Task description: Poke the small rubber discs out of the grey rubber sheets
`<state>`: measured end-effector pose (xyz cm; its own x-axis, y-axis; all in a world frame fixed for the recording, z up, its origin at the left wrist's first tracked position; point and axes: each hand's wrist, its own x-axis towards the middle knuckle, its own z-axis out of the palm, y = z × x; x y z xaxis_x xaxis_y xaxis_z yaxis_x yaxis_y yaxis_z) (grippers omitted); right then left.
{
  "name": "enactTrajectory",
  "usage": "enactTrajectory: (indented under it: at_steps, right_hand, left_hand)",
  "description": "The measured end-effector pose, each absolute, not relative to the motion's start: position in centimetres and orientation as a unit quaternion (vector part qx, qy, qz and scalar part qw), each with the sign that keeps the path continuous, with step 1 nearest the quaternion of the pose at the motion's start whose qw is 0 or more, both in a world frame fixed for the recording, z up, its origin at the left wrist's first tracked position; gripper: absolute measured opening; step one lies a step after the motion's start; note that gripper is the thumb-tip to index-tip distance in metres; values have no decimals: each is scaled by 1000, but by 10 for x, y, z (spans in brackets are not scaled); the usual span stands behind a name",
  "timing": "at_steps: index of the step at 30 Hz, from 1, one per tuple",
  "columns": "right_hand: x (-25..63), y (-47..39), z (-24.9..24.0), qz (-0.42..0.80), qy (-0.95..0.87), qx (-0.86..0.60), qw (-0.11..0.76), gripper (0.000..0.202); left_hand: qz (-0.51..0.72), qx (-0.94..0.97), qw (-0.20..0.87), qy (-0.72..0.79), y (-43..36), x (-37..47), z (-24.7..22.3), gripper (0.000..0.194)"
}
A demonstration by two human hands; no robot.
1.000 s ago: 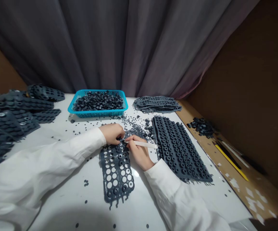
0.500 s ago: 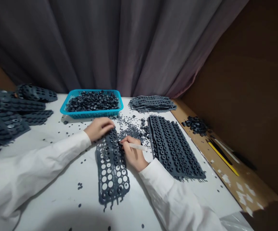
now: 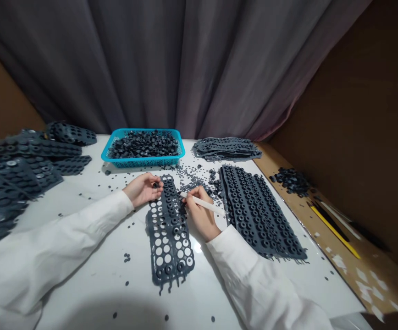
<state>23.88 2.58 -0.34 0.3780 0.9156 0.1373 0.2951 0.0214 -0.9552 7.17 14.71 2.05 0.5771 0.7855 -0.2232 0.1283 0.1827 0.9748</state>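
A dark rubber sheet with rows of round holes and some ring-shaped parts lies on the white table before me. At its upper left edge, my left hand is turned partly palm up, with a small black rubber part between thumb and curled fingers. My right hand, on the sheet's right side, grips a white stick-like tool, one end pointing toward the sheet. Whether its fingertips also touch the sheet is hard to see. Tiny dark discs are scattered beyond the right hand.
A blue basket full of small black parts stands at the back. Ring-studded sheets are stacked on the right, thinner sheets behind them. More sheets pile up at left. A yellow tool lies on the brown board, near loose black parts.
My left hand has lifted off the top of the sheet and turned over with a small black part in its fingers. The right hand stays beside the sheet. The whole view has shifted slightly.
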Motion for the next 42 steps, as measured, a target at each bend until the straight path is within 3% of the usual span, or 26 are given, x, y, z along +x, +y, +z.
enactTrajectory:
  at_steps: [7, 11, 18, 25, 29, 31, 36, 42]
  right_hand:
    - [240, 30, -4, 284, -498, -641, 510, 9]
    - [239, 30, -2, 282, -496, -647, 505, 9]
    - [235, 29, 10, 257, -520, -652, 488, 12]
    - [235, 43, 19, 210, -604, -638, 428, 13]
    - [237, 57, 27, 200, -614, -669, 367, 17]
    - [239, 61, 29, 211, -609, -677, 356, 18]
    - [245, 63, 33, 296, -572, -652, 399, 15]
    - [250, 69, 32, 303, -529, -647, 457, 11]
  left_hand:
    - [152, 836, 432, 301, 160, 95, 25, 7]
    - [90, 918, 305, 235, 161, 104, 32, 15]
    - [-6, 966, 204, 158, 165, 113, 36, 14]
    - [10, 952, 258, 162, 165, 117, 29, 8]
    - [98, 909, 339, 221, 165, 104, 18, 5]
    - [172, 866, 379, 276, 170, 91, 13, 14]
    - [309, 728, 478, 382, 185, 66, 10, 38]
    - [278, 693, 547, 378, 180, 77, 17, 22]
